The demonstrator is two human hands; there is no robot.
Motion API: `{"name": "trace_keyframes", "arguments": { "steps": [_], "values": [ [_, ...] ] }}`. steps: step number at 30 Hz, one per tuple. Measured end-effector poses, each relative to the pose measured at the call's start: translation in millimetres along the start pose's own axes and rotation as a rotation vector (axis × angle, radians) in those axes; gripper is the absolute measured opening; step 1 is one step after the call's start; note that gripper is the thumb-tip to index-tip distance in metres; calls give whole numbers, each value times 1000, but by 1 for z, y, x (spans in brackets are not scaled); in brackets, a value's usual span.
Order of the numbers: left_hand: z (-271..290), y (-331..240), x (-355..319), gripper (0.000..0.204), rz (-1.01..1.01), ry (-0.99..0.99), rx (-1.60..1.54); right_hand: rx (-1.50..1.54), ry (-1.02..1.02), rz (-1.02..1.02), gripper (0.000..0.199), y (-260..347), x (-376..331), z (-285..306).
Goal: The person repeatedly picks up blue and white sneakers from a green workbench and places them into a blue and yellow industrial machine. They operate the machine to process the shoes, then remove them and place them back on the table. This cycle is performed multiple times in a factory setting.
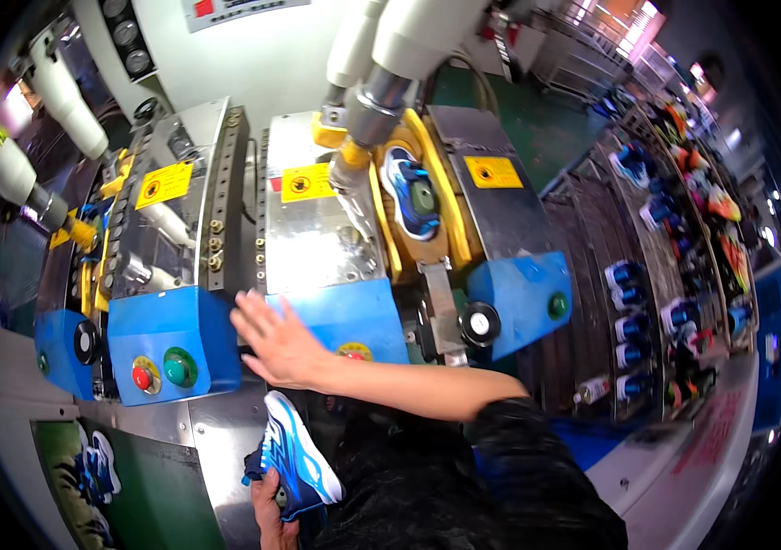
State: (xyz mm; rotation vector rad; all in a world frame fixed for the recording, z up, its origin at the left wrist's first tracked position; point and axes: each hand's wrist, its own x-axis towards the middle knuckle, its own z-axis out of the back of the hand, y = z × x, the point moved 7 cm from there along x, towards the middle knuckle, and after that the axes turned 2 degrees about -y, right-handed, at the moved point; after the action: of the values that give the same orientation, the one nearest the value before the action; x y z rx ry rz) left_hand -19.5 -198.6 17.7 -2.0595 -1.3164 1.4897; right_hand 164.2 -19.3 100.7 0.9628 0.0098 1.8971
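Note:
A blue and white sneaker (pixel 297 449) is held low in front of me, its pale sole edge toward the right. My left hand (pixel 271 513) is closed round its lower end, near the shoe's opening. My right hand (pixel 279 346), fingers stretched out and holding nothing, reaches across to the left over the blue control housing (pixel 340 316). Partly behind that forearm is a red button (pixel 354 356). Another blue and white sneaker (pixel 411 194) sits in the machine between yellow pads (pixel 450 197), beneath a metal press cylinder (pixel 377 105).
At left stands a second press station with a red button (pixel 142 378) and a green button (pixel 180 368). A black knob (pixel 479 324) sits before the loaded station. Racks (pixel 606 238) with several shoes line the right. More shoes (pixel 97 466) lie at lower left.

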Motion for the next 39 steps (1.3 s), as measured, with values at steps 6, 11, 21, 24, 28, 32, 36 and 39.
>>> {"name": "trace_keyframes", "arguments": {
  "steps": [6,11,21,24,28,32,36,39],
  "values": [
    [58,5,-29,46,-169,-129,-137,210,63,7,39,26,-18,-13],
    [88,1,-133,47,-365,-363,-245,853,358,89,30,168,-126,-57],
    [303,41,-38,90,-610,-988,476,877,739,-269,14,279,-154,-58],
    [282,10,-14,100,-608,-813,505,845,640,-475,17,257,-127,-89],
    [318,-7,-26,121,-364,-411,380,835,583,-690,20,287,-106,-128],
    [500,-104,-50,67,-560,-983,706,716,850,-183,45,406,6,-237],
    [691,-98,-106,58,-567,-1442,1111,517,1112,523,80,570,104,-395],
    [779,-60,-122,47,-483,-1575,1002,167,998,1087,82,630,129,-539]
  ]
}}
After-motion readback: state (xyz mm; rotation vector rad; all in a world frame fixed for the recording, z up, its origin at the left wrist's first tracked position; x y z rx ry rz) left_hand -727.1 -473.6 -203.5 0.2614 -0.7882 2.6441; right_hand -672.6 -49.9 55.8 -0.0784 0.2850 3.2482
